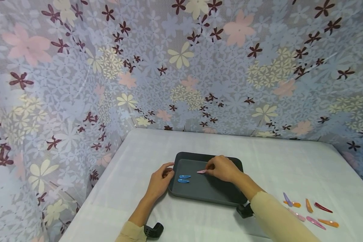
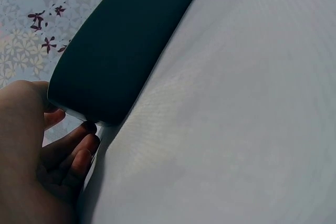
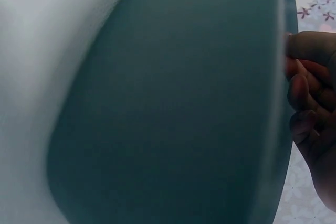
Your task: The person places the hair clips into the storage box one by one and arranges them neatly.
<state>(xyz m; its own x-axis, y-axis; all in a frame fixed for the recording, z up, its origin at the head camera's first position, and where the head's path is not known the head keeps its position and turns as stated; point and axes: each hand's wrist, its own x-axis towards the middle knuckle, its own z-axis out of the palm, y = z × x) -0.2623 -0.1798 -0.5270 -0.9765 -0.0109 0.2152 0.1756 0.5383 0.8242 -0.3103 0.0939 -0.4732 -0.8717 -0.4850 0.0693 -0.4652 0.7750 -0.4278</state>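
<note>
Now left hand point(image 1: 159, 180) grips the tray point(image 1: 196, 193), two blue clips point(image 1: 183, 180) inside; right hand point(image 1: 223, 168) pinches a pink clip point(image 1: 201, 171).

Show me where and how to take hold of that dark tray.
Take the tray by its two short walls, probably best with one hand coming from each outer side. It is oblong with raised walls, and the left hand touches the left one. That should stay clear of the blue clips lying inside.

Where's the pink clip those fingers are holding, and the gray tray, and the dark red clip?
Pink clip point(image 1: 201, 171): head view, on its uncovered end.
Gray tray point(image 1: 196, 191): head view, on its bare floor.
Dark red clip point(image 1: 322, 207): head view, middle of its body.
</note>
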